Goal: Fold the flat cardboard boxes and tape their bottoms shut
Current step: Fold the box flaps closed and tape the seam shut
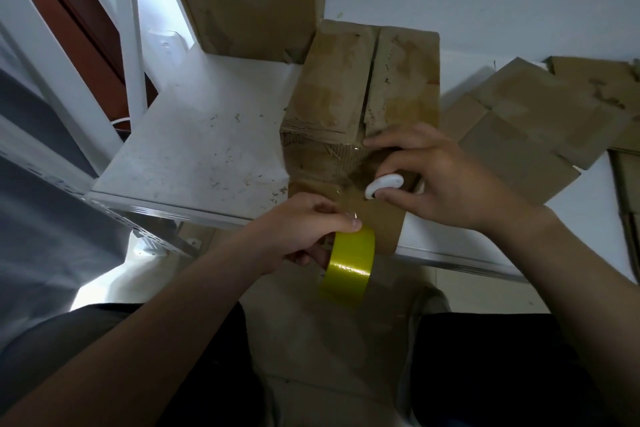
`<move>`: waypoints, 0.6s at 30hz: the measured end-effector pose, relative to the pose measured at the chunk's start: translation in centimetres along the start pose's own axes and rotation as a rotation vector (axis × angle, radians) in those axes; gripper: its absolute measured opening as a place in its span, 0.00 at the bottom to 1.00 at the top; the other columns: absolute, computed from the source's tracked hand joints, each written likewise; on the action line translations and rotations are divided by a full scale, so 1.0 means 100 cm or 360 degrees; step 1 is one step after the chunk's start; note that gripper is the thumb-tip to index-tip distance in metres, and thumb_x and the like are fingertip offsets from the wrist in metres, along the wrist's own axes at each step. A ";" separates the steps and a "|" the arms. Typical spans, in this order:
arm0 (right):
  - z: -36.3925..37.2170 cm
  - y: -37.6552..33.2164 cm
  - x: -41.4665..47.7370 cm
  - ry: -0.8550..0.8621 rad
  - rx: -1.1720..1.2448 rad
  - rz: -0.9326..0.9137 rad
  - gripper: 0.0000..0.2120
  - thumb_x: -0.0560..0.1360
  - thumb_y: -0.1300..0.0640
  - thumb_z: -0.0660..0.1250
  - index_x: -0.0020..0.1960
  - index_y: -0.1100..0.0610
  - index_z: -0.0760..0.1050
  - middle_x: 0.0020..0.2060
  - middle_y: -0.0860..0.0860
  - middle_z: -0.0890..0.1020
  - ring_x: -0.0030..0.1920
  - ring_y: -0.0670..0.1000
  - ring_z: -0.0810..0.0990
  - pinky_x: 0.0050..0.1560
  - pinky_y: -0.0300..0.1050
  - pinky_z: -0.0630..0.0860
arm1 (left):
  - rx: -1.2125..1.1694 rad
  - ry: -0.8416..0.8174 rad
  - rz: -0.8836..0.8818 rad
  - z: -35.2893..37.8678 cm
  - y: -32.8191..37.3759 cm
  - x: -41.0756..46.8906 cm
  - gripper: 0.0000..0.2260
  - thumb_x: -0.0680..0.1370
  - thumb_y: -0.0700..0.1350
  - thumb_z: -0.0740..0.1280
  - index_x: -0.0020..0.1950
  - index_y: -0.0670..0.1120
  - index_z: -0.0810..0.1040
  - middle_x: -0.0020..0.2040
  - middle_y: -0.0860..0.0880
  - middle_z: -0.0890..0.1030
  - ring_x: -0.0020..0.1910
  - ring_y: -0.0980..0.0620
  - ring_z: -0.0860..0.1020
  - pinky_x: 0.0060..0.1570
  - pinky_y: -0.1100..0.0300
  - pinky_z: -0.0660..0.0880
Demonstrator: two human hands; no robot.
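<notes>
Cardboard, light and stiff but worn: the folded box point(363, 87) sits at the bench's point(194, 149) near edge, seam up. The left hand point(294, 229) has its fingers curled round the yellow tape roll point(349, 263). The right hand point(446, 180) pinches a small white cutter point(384, 185) in its fingers. The box is probably best steadied by pressing on its flaps.

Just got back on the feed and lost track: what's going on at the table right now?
A person is taping a folded cardboard box on the white table. The left hand grips a yellow tape roll at the box's near edge, with clear tape apparently pulled up onto the box. The right hand pinches a small white object, possibly a cutter, against the box's near face. The seam between the top flaps shows a gap. More flat cardboard lies to the right.
</notes>
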State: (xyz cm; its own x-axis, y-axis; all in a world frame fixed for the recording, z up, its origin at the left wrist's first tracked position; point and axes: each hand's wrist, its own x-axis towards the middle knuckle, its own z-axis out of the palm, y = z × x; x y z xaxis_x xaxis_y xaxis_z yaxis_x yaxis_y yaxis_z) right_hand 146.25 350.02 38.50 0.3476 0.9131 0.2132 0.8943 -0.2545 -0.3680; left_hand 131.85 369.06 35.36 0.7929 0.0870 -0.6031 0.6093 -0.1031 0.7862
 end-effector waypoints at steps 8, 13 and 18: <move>-0.021 0.011 -0.065 0.0012 0.0233 0.0421 0.15 0.72 0.37 0.69 0.48 0.48 0.83 0.45 0.42 0.81 0.43 0.43 0.78 0.41 0.42 0.74 | 0.0049 0.0129 0.0096 0.012 -0.003 -0.021 0.06 0.74 0.53 0.75 0.50 0.58 0.82 0.43 0.48 0.85 0.30 0.50 0.83 0.22 0.65 0.66; -0.012 0.042 -0.090 -0.0399 0.0284 0.1218 0.12 0.69 0.43 0.78 0.40 0.52 0.84 0.41 0.48 0.83 0.44 0.50 0.81 0.40 0.44 0.74 | 0.0157 0.0198 0.0071 0.015 0.000 -0.029 0.11 0.77 0.52 0.72 0.58 0.53 0.80 0.50 0.47 0.84 0.32 0.51 0.83 0.23 0.65 0.66; -0.003 0.053 -0.089 -0.0362 0.0311 0.1327 0.16 0.71 0.43 0.76 0.45 0.56 0.84 0.44 0.56 0.84 0.45 0.55 0.81 0.41 0.45 0.71 | 0.0167 0.0261 0.0037 0.013 0.001 -0.028 0.08 0.78 0.51 0.72 0.55 0.52 0.81 0.49 0.45 0.85 0.32 0.51 0.82 0.25 0.66 0.66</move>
State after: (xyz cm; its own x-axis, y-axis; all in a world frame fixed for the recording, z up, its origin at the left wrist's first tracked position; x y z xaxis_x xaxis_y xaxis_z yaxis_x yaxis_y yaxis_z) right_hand 147.99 340.42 34.90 0.7818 0.5012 -0.3710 0.3037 -0.8256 -0.4755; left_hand 129.67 367.53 36.93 0.8005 0.2426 -0.5481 0.5948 -0.2088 0.7763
